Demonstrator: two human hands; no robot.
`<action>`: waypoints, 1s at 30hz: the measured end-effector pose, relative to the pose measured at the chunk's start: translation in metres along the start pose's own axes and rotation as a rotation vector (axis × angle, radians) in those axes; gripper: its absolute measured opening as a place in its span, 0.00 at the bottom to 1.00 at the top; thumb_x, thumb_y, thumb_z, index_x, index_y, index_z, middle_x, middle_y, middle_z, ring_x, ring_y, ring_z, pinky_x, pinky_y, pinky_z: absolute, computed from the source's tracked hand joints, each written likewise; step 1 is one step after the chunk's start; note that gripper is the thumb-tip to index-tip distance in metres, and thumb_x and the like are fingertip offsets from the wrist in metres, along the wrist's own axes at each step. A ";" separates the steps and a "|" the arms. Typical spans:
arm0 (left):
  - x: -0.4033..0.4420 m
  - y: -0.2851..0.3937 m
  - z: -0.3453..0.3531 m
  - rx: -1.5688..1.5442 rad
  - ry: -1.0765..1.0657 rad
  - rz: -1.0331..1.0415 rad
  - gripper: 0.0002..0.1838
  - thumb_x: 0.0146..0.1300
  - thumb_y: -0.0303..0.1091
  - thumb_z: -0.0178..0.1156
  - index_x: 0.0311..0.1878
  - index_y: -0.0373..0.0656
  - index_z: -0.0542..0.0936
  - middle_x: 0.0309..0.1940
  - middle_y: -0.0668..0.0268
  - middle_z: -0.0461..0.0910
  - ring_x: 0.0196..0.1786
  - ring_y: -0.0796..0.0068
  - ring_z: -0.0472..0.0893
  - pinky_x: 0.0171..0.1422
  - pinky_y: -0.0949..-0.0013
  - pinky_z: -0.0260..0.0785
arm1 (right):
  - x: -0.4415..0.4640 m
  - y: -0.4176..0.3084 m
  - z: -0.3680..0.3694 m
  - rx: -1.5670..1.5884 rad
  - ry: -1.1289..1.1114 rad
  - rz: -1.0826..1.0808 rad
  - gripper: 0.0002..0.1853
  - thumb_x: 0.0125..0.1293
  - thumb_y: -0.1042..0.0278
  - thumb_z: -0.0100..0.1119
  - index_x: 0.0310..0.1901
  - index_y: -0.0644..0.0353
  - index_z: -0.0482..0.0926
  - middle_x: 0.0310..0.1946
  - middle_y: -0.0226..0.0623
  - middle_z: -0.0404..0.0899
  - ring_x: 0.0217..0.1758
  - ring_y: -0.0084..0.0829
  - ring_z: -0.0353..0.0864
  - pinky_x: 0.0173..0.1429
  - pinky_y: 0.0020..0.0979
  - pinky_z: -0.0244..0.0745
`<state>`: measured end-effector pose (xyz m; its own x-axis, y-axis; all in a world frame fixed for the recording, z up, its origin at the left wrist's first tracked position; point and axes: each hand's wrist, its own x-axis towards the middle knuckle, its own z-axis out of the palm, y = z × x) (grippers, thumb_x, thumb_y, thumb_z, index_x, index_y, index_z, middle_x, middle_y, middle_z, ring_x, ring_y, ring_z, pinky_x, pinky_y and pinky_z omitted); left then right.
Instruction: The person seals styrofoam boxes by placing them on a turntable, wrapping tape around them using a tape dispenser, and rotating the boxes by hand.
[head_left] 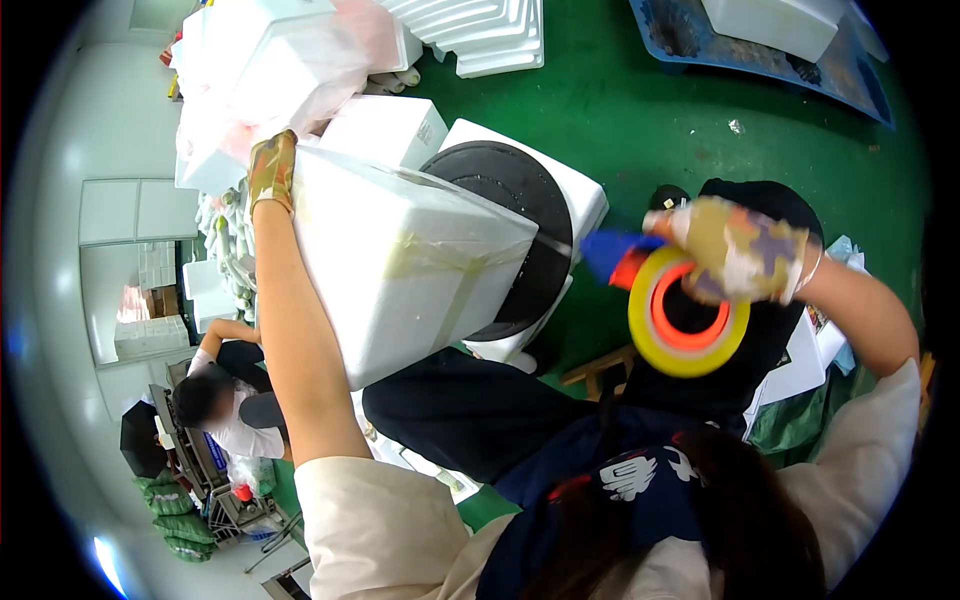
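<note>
A white foam box [415, 270] stands tilted on a round black disc [545, 200], with strips of yellowish clear tape across its side. At the far upper edge of this box is my left hand [272, 172], in a camouflage glove, closed against the corner with its fingers partly hidden. My right hand [740, 250], gloved alike and slightly blurred, is closed around a tape dispenser [618, 258] with blue and red parts. A wide yellow tape roll [648, 340] with an orange core sits on it. The dispenser is apart from the box, to its right.
More foam boxes [385, 130] and plastic-wrapped ones are piled behind. Stacked white foam lids [500, 35] lie at the top. A blue pallet-like tray [665, 40] rests on the green floor [620, 120]. Another person [240, 410] crouches at left, near green sacks [180, 525].
</note>
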<state>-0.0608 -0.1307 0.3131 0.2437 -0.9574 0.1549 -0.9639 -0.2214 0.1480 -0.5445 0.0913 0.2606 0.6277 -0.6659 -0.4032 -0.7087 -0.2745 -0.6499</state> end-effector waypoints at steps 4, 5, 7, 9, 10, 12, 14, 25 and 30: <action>0.002 -0.001 0.003 -0.003 0.006 0.001 0.29 0.61 0.54 0.47 0.46 0.36 0.83 0.49 0.45 0.80 0.54 0.48 0.78 0.60 0.55 0.67 | 0.025 -0.003 0.098 0.172 0.095 -0.205 0.30 0.47 0.66 0.65 0.54 0.65 0.72 0.40 0.49 0.77 0.42 0.50 0.80 0.45 0.42 0.76; 0.002 -0.001 0.003 -0.003 0.006 0.002 0.29 0.61 0.53 0.47 0.46 0.36 0.83 0.49 0.45 0.80 0.54 0.48 0.78 0.60 0.55 0.67 | 0.043 -0.006 0.124 0.356 0.059 -0.183 0.29 0.48 0.64 0.64 0.55 0.64 0.72 0.41 0.48 0.76 0.42 0.49 0.80 0.44 0.42 0.76; 0.001 -0.001 0.004 -0.003 0.012 0.003 0.29 0.60 0.53 0.47 0.46 0.36 0.83 0.49 0.45 0.80 0.54 0.48 0.78 0.60 0.55 0.67 | 0.077 -0.018 0.162 0.727 -0.015 -0.140 0.29 0.52 0.60 0.62 0.56 0.62 0.71 0.42 0.46 0.76 0.41 0.47 0.80 0.42 0.42 0.76; 0.001 -0.001 0.004 -0.004 0.015 0.005 0.29 0.60 0.53 0.47 0.46 0.36 0.83 0.49 0.45 0.80 0.54 0.47 0.78 0.59 0.55 0.67 | 0.092 -0.042 0.164 0.154 0.557 -0.500 0.23 0.53 0.57 0.61 0.53 0.45 0.72 0.30 0.29 0.71 0.33 0.33 0.78 0.32 0.38 0.70; 0.001 -0.001 0.004 -0.002 0.019 0.007 0.29 0.60 0.53 0.47 0.46 0.36 0.83 0.49 0.45 0.80 0.54 0.47 0.78 0.59 0.55 0.67 | 0.105 -0.051 0.156 -0.062 0.484 -0.414 0.23 0.53 0.60 0.59 0.53 0.49 0.73 0.35 0.30 0.77 0.37 0.35 0.81 0.35 0.40 0.73; 0.001 -0.001 0.004 -0.002 0.027 0.005 0.29 0.60 0.53 0.47 0.46 0.36 0.83 0.48 0.44 0.80 0.54 0.47 0.78 0.59 0.55 0.67 | 0.135 -0.055 0.127 0.051 0.216 -0.429 0.23 0.54 0.62 0.58 0.53 0.54 0.75 0.40 0.34 0.81 0.45 0.35 0.82 0.41 0.37 0.76; 0.000 0.001 0.003 -0.008 0.037 0.001 0.29 0.60 0.53 0.48 0.46 0.36 0.83 0.48 0.44 0.80 0.54 0.47 0.78 0.59 0.55 0.67 | 0.157 -0.042 0.124 0.036 0.398 -0.697 0.23 0.55 0.64 0.57 0.55 0.57 0.75 0.44 0.39 0.82 0.48 0.37 0.83 0.46 0.34 0.78; -0.020 0.012 -0.012 -0.005 0.058 -0.120 0.28 0.57 0.52 0.49 0.45 0.36 0.83 0.47 0.44 0.81 0.52 0.45 0.79 0.58 0.55 0.68 | 0.145 -0.127 0.199 0.284 0.013 -0.848 0.26 0.50 0.70 0.60 0.53 0.61 0.67 0.34 0.46 0.77 0.38 0.49 0.80 0.41 0.43 0.75; -0.028 0.021 -0.020 -0.021 0.028 -0.060 0.29 0.61 0.54 0.50 0.51 0.37 0.81 0.52 0.45 0.79 0.56 0.47 0.77 0.61 0.57 0.67 | 0.067 0.002 0.150 0.099 0.422 -0.181 0.26 0.45 0.72 0.65 0.49 0.60 0.70 0.37 0.45 0.76 0.42 0.48 0.80 0.45 0.41 0.75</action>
<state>-0.0859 -0.1050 0.3315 0.3044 -0.9368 0.1722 -0.9450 -0.2744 0.1778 -0.4558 0.1502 0.1356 0.5379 -0.8430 0.0061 -0.5531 -0.3584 -0.7521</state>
